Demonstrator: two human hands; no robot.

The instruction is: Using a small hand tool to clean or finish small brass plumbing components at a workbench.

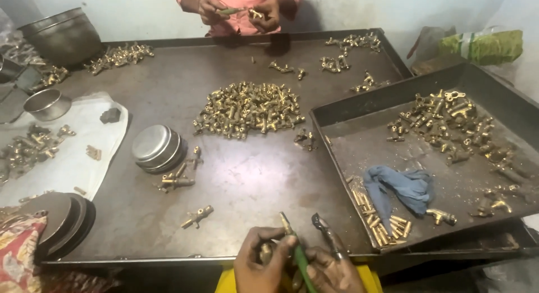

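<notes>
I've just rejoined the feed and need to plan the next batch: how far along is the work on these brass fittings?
Looks done: brass pieces lie in the side tray, some lined up beside the blue cloth. In hand: the left hand holds one brass fitting, and the right hand holds a green-handled tool. Left: the big centre heap, so probably well short of finished.

Blue cloth [405, 187] in tray [359, 110]; steel bowls [157, 149] upturned nearby.
</notes>
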